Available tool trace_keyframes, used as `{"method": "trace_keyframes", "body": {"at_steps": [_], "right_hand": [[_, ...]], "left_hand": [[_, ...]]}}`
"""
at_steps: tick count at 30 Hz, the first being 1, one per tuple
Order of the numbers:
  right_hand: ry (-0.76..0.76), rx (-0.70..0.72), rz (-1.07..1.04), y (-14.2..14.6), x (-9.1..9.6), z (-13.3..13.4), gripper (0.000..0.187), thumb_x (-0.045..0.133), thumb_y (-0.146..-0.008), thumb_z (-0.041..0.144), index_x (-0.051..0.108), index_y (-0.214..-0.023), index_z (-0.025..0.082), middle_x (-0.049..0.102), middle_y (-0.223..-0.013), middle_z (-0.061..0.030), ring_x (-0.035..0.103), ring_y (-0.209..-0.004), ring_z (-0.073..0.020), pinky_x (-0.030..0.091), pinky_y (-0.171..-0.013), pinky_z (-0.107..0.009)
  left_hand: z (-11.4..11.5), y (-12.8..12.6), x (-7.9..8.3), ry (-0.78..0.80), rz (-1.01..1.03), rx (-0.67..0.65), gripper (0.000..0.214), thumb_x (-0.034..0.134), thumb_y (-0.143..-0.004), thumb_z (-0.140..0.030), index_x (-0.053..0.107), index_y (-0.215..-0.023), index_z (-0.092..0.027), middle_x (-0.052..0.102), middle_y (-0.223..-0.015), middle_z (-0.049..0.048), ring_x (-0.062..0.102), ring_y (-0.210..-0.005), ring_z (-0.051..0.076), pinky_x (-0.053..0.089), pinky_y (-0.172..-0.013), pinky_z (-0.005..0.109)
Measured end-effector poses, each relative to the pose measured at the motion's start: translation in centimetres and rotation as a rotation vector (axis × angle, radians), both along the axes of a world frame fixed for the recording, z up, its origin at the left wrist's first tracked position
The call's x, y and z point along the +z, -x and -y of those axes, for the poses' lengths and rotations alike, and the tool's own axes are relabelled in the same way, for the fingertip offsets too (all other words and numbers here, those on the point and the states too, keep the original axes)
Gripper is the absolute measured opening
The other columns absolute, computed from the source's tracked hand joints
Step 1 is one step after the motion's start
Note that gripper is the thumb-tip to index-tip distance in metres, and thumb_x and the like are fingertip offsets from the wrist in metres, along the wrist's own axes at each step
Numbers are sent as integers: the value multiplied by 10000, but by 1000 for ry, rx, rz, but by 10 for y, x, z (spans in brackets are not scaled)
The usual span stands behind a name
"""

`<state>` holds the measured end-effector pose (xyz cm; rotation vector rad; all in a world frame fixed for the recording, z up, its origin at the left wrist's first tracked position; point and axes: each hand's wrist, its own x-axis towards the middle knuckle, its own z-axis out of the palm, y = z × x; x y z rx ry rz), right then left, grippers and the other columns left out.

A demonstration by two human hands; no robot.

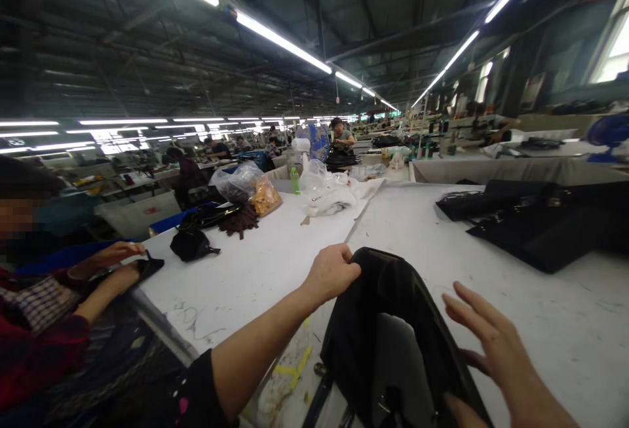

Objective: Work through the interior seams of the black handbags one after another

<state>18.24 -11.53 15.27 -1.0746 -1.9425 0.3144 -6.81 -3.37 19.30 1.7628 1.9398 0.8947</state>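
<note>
A black handbag (339, 336) with its mouth facing up stands on the white table just in front of me. Inside, a grey panel of lining shows through the opening. My left hand (334, 274) pinches the bag's far top corner, fingers closed over the rim. Beside the bag's right side, my right hand (496, 343) is spread with fingers apart; its thumb lies close to the near rim, and I cannot tell whether it touches. A dark strap with a metal fitting (320, 369) hangs at the bag's lower left.
Flat black bag pieces (540, 225) lie on the white table (275, 264) at right. Farther back are plastic bags (327, 192), a green bottle (295, 180), a yellow packet (266, 196) and black pouches (190, 244). A co-worker's hands (120, 267) work a black piece at left.
</note>
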Motion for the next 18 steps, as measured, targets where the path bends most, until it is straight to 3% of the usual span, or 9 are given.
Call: {"method": "trace_keyframes", "body": {"at_steps": [2, 5, 7, 9, 11, 13, 15, 18], "right_hand": [[77, -97, -40, -28, -2, -19, 611, 547, -797, 455, 401, -1374, 322, 408, -1436, -88, 552, -1166, -322, 600, -777, -394], [284, -303, -31, -62, -6, -44, 551, 528, -771, 620, 546, -1226, 309, 651, -1154, -78, 650, -983, -313, 594, -733, -416], [402, -360, 2, -71, -6, -53, 543, 489, -767, 680, 585, -1166, 324, 704, -1033, -47, 660, -956, -304, 579, -759, -417], [446, -356, 4, -72, -6, -57, 552, 468, -766, 703, 583, -1163, 336, 714, -1005, -18, 654, -974, -287, 567, -784, -394], [452, -350, -1, -69, -4, -58, 566, 471, -757, 711, 579, -1167, 336, 718, -985, -2, 650, -982, -276, 559, -788, -373], [456, -335, -19, -65, -1, -57, 563, 477, -768, 693, 574, -1181, 323, 717, -994, 4, 643, -995, -263, 552, -787, -341], [462, -314, -38, -61, 3, -56, 539, 482, -793, 659, 570, -1192, 307, 716, -1001, 7, 648, -976, -244, 548, -767, -305], [451, -259, -62, -56, 11, -53, 479, 472, -839, 600, 577, -1184, 285, 712, -991, 13, 655, -931, -217, 534, -747, -265]], "left_hand": [[2, 6, 1, 17, -44, 1, 78, 542, -652, -246, 572, -687, -183, 563, -619, -5, 493, -592, 141, 320, -523, 242], [2, 10, 0, 32, -94, -18, 167, 551, -683, -279, 601, -819, -196, 597, -670, -1, 529, -625, 164, 357, -552, 259], [2, 8, -1, -6, -127, -30, 285, 571, -684, -286, 579, -958, -207, 631, -779, 8, 563, -683, 183, 404, -596, 278], [3, 2, 1, -110, -189, -73, 457, 600, -663, -249, 515, -1110, -206, 623, -1020, 48, 588, -836, 211, 458, -697, 309], [3, -6, 9, -247, -303, -183, 636, 632, -628, -181, 444, -1235, -201, 492, -1282, 100, 522, -1085, 255, 458, -871, 359], [2, -17, 19, -364, -445, -361, 710, 654, -613, -122, 439, -1282, -219, 356, -1410, 108, 364, -1270, 290, 377, -1019, 418], [-2, -29, 29, -442, -565, -559, 632, 677, -646, -128, 510, -1245, -242, 341, -1422, 94, 274, -1323, 305, 310, -1073, 467], [-13, -44, 37, -488, -634, -759, 346, 693, -741, -284, 647, -1081, -240, 431, -1342, 84, 307, -1278, 316, 334, -1031, 489]]}}
